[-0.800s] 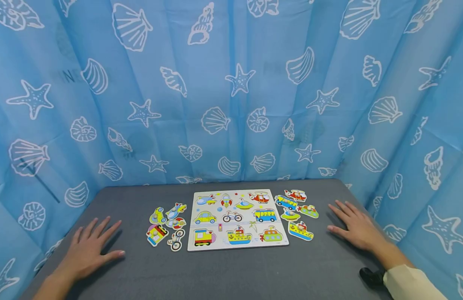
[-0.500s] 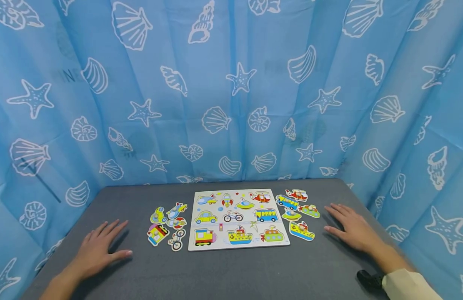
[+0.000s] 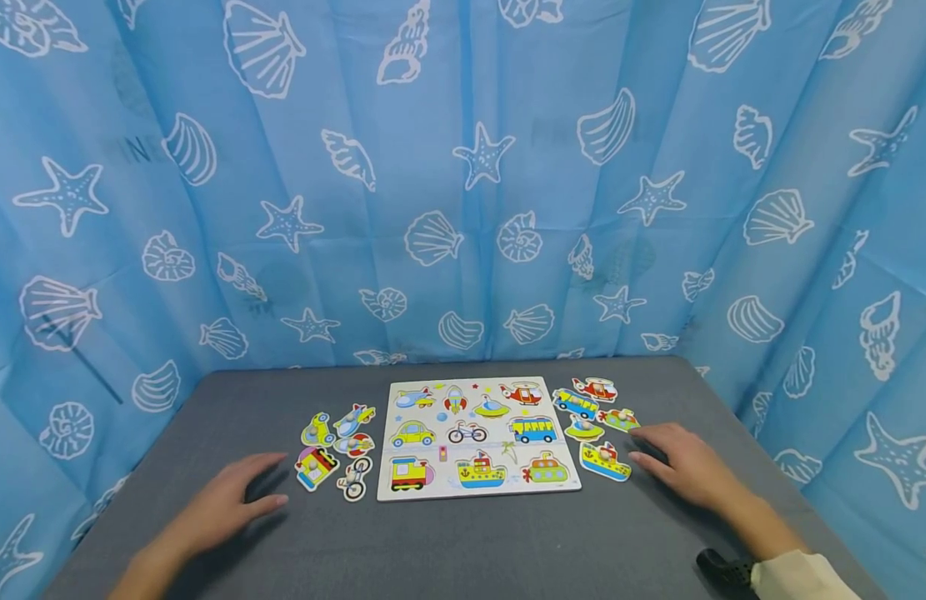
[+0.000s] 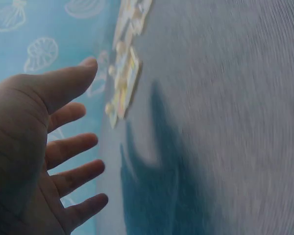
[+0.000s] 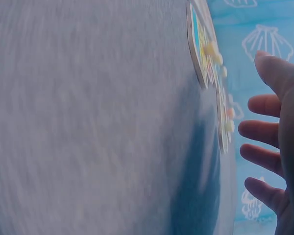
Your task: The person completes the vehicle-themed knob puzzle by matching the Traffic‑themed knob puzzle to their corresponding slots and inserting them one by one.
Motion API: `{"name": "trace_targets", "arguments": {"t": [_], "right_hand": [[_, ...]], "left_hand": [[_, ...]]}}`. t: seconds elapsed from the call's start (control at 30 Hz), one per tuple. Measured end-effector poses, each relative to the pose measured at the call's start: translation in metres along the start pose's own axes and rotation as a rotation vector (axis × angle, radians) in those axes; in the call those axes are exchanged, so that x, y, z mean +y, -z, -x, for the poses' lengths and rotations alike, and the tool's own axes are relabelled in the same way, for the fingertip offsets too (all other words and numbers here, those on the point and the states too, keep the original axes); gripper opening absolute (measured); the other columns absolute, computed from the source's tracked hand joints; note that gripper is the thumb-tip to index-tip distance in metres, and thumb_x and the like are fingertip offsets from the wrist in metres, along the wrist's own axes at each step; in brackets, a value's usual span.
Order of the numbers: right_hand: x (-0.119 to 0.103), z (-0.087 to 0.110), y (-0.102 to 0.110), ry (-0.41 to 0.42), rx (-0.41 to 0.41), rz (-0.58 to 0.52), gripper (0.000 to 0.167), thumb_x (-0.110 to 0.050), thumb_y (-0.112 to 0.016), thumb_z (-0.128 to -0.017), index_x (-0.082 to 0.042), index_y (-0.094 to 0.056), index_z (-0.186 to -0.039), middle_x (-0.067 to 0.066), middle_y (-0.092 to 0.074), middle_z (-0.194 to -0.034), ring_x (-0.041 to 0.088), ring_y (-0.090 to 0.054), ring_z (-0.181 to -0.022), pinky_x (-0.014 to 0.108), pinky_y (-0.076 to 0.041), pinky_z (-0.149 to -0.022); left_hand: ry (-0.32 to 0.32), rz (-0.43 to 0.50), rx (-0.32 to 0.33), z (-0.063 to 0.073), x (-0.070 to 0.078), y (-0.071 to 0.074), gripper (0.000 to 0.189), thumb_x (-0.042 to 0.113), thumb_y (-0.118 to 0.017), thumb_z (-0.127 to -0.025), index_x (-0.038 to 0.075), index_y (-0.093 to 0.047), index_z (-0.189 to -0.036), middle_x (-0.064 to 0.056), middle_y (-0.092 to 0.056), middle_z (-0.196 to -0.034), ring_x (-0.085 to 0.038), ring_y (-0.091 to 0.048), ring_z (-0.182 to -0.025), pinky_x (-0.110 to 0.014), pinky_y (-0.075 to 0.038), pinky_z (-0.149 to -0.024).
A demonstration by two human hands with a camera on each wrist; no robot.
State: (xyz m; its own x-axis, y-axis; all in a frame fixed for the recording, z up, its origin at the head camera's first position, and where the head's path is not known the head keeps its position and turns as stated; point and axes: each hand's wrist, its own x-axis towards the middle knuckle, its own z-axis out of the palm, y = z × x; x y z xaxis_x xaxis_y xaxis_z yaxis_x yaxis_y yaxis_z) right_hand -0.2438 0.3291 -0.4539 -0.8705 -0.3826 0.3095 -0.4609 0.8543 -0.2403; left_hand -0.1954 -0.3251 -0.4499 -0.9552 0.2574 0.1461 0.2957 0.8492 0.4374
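Wooden pieces [image 4: 131,82] blurred in left wrist view, left hand [image 3: 215,507] spread, right hand [image 3: 689,468] likewise

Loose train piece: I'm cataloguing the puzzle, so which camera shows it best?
The head view: the train piece lies unobstructed, picture readable. Both wrist views show pieces nearly edge-on and blurred; I cannot tell whether it is among them.
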Motion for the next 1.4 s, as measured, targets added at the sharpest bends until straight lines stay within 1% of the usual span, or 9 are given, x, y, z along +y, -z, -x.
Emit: {"name": "trace_targets", "arguments": {"t": [0.13, 0.27, 0.43, 0.63, 0.83, 0.97, 1.07, 1.23, 1.4], "right_hand": [[-0.009, -0.002, -0.003, 0.008, 0.021, -0.028, 0.034, -0.028, -0.068, -0.091, -0.004, -0.068, -0.115, 0.013, -0.066, -0.110, 0.036, -0.059, -0.105, 0.057, -0.045, -0.088], [-0.016, -0.003, -0.008, -0.002, 0.031, -0.055, 0.032, -0.025, -0.070, -0.090, -0.004, -0.069, -0.114, 0.010, -0.067, -0.108, 0.034, -0.060, -0.103, 0.056, -0.046, -0.087], [-0.025, -0.005, -0.018, -0.056, 0.023, -0.110, 0.029, -0.024, -0.071, -0.089, -0.006, -0.070, -0.111, 0.008, -0.067, -0.107, 0.033, -0.060, -0.102, 0.054, -0.046, -0.087], [-0.034, -0.007, -0.030, -0.123, 0.032, -0.147, 0.023, -0.021, -0.073, -0.088, -0.009, -0.071, -0.107, 0.008, -0.067, -0.107, 0.033, -0.061, -0.101, 0.054, -0.046, -0.087], [-0.038, -0.007, -0.036, -0.122, 0.066, -0.134, 0.023, -0.014, -0.076, -0.083, -0.008, -0.071, -0.105, 0.008, -0.068, -0.106, 0.033, -0.059, -0.100, 0.053, -0.045, -0.086], [-0.040, -0.008, -0.038, -0.129, 0.073, -0.118, 0.024, -0.013, -0.077, -0.081, -0.006, -0.070, -0.103, 0.008, -0.067, -0.105, 0.034, -0.059, -0.099, 0.054, -0.044, -0.085], [-0.041, -0.010, -0.040, -0.139, 0.090, -0.104, 0.023, -0.012, -0.078, -0.080, -0.005, -0.070, -0.101, 0.009, -0.068, -0.102, 0.035, -0.058, -0.098, 0.056, -0.044, -0.084], [-0.044, -0.014, -0.041, -0.180, 0.092, -0.086, 0.017, -0.010, -0.078, -0.079, -0.008, -0.071, -0.094, 0.006, -0.068, -0.095, 0.033, -0.058, -0.094, 0.054, -0.044, -0.081], [-0.047, -0.016, -0.040, -0.217, 0.060, -0.100, 0.011, -0.009, -0.076, -0.082, -0.013, -0.068, -0.087, -0.001, -0.064, -0.088, 0.027, -0.055, -0.089, 0.048, -0.043, -0.078]], "left_hand": [[-0.003, 0.048, 0.002, -0.003, 0.014, -0.002, 0.055, 0.039, -0.073, -0.086, 0.006, -0.061, -0.128, -0.015, -0.061, -0.125, -0.040, -0.054, -0.117, -0.060, -0.040, -0.094], [0.019, 0.100, -0.003, -0.007, 0.029, -0.006, 0.050, 0.038, -0.072, -0.087, 0.009, -0.063, -0.128, -0.011, -0.063, -0.122, -0.033, -0.059, -0.111, -0.056, -0.044, -0.092], [0.035, 0.188, 0.027, -0.011, 0.043, -0.017, 0.050, 0.030, -0.073, -0.088, 0.011, -0.060, -0.132, -0.010, -0.062, -0.122, -0.026, -0.062, -0.102, -0.048, -0.050, -0.084], [0.083, 0.379, 0.028, -0.012, 0.059, -0.035, 0.053, 0.024, -0.074, -0.087, 0.010, -0.056, -0.135, -0.013, -0.061, -0.125, -0.025, -0.064, -0.101, -0.033, -0.053, -0.078], [0.129, 0.564, 0.023, -0.014, 0.077, -0.047, 0.049, 0.018, -0.072, -0.089, 0.007, -0.056, -0.134, -0.015, -0.058, -0.130, -0.027, -0.063, -0.106, -0.028, -0.052, -0.079], [0.130, 0.685, 0.018, -0.017, 0.092, -0.055, 0.047, 0.014, -0.070, -0.090, 0.003, -0.055, -0.133, -0.018, -0.056, -0.132, -0.031, -0.060, -0.112, -0.026, -0.051, -0.083], [0.133, 0.709, 0.018, -0.021, 0.101, -0.061, 0.046, 0.014, -0.069, -0.090, 0.003, -0.055, -0.133, -0.018, -0.056, -0.133, -0.033, -0.058, -0.115, -0.028, -0.050, -0.088], [0.165, 0.724, 0.042, -0.029, 0.112, -0.072, 0.044, 0.013, -0.070, -0.089, 0.004, -0.058, -0.131, -0.015, -0.057, -0.132, -0.033, -0.057, -0.116, -0.039, -0.049, -0.093], [0.127, 0.710, 0.095, -0.035, 0.117, -0.084, 0.045, 0.007, -0.073, -0.085, 0.003, -0.060, -0.128, -0.017, -0.058, -0.128, -0.032, -0.059, -0.112, -0.042, -0.049, -0.092]]}}
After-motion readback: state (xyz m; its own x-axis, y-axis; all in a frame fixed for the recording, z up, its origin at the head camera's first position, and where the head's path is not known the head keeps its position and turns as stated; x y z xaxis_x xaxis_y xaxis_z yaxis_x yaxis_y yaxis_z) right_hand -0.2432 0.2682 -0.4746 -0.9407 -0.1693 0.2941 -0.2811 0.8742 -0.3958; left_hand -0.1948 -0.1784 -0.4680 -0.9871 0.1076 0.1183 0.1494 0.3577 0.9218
